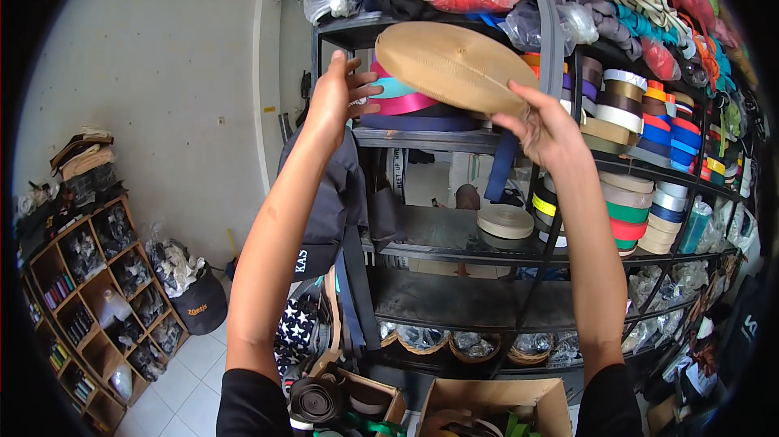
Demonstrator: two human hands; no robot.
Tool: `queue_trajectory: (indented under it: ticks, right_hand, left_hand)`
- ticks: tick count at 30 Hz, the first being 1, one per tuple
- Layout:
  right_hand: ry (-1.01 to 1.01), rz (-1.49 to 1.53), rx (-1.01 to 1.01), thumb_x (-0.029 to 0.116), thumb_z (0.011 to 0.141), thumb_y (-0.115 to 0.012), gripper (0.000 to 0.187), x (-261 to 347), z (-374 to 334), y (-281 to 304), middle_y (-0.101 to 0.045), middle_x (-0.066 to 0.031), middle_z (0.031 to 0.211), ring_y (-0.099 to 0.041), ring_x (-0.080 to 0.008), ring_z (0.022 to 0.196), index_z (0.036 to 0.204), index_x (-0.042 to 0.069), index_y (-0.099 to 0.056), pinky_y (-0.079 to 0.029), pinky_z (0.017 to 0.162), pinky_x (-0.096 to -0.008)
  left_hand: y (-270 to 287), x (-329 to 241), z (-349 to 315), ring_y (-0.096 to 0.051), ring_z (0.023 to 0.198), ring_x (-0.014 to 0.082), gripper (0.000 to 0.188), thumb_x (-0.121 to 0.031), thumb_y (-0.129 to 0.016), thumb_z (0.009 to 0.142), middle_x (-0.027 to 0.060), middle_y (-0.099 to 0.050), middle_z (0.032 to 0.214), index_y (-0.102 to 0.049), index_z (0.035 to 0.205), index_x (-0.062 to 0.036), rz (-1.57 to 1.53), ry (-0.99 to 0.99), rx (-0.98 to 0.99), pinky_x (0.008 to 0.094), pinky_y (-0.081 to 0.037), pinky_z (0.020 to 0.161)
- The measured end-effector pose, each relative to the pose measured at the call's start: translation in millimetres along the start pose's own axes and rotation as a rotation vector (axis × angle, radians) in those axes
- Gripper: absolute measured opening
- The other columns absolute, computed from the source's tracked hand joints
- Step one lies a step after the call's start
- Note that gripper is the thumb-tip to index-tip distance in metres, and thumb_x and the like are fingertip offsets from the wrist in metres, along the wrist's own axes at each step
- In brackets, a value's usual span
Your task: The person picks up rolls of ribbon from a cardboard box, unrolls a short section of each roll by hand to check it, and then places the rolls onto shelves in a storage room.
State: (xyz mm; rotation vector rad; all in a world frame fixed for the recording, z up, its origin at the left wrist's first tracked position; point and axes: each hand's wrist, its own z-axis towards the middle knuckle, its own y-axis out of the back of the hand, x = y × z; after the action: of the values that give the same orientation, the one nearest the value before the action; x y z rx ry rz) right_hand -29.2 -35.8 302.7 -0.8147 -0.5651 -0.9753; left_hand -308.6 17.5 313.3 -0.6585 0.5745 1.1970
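My right hand (548, 124) grips the near right edge of a large, flat tan webbing roll (450, 64), thumb and fingers closed on its rim. The roll is tilted above a shelf stack that includes a pink ribbon roll (398, 104), a turquoise one (387, 89) and a dark navy roll (422, 123). Beside the stack's left side my left hand (331, 104) is raised with its fingers spread, holding nothing. Whether its fingertips touch the stacked rolls, I cannot tell. A blue strap end (501, 165) hangs below the shelf edge.
A cream webbing roll (505, 221) lies on the lower black shelf (430, 230). Several coloured rolls (625, 112) fill the shelves at right. Cardboard boxes (495, 396) with straps stand below me. A dark bag (320, 202) hangs left of the rack; a wooden cubby (101, 307) stands far left.
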Motion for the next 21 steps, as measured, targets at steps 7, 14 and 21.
queue_trajectory:
  ticks: [7, 14, 21]
  right_hand:
    - [-0.057, 0.142, -0.001, 0.006, 0.084, -0.063, 0.044, 33.3, 58.7, -23.2, -0.048, -0.0357, 0.113, -0.055, -0.0518, 0.101, 0.116, -0.016, -0.042, -0.062, 0.07, -0.0389]
    - [-0.046, 0.117, -0.143, 0.005, 0.085, -0.061, 0.03, 31.4, 113.4, -42.9, -0.05, -0.0332, 0.112, -0.057, -0.0544, 0.095, 0.109, -0.009, -0.051, -0.062, 0.069, -0.0426]
    - [0.01, 0.144, -0.193, 0.005, 0.088, -0.055, 0.03, 17.6, 162.2, -61.0, -0.049, -0.0336, 0.114, -0.055, -0.0588, 0.093, 0.11, -0.013, -0.047, -0.062, 0.066, -0.0471]
  left_hand:
    - [-3.5, 23.2, 64.0, -0.059, 0.103, 0.0412, 0.046, -0.022, -0.055, 0.082, 0.03, -0.062, 0.104, -0.055, 0.115, 0.0101, 0.906, -0.56, -0.304, 0.0428, -0.045, 0.091]
    - [-12.1, 28.4, 80.1, -0.058, 0.101, 0.0436, 0.052, -0.011, -0.059, 0.077, 0.0271, -0.06, 0.109, -0.046, 0.124, 0.0065, 0.876, -0.773, -0.33, 0.0471, -0.046, 0.089]
    - [-9.3, 25.5, 94.1, -0.06, 0.101, 0.0392, 0.056, -0.011, -0.065, 0.075, 0.0234, -0.062, 0.108, -0.049, 0.127, -0.0004, 1.012, -0.903, -0.35, 0.0438, -0.047, 0.089]
